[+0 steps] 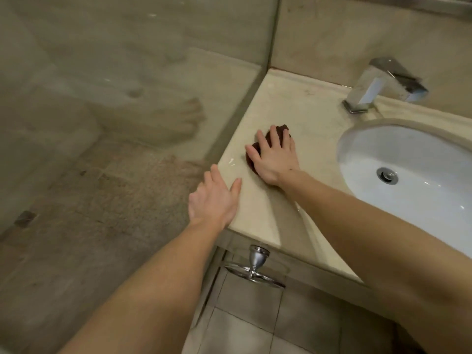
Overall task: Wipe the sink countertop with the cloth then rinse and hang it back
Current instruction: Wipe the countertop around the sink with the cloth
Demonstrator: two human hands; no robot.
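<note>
At about nine o'clock, the left hand (214,198) lies flat with fingers spread, gripping nothing, on the front left corner of the beige marble countertop (301,111). Just beside it, the right hand (274,155) presses palm-down, fingers splayed, on the crumpled dark brown cloth (277,132), arm outstretched. Toward three o'clock sit the white oval basin (408,159) and the square chrome faucet (383,84).

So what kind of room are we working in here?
Most likely a bathroom: a white sink basin set in a beige stone countertop, a chrome faucet behind it, and a glass panel, probably a shower screen, alongside.
</note>
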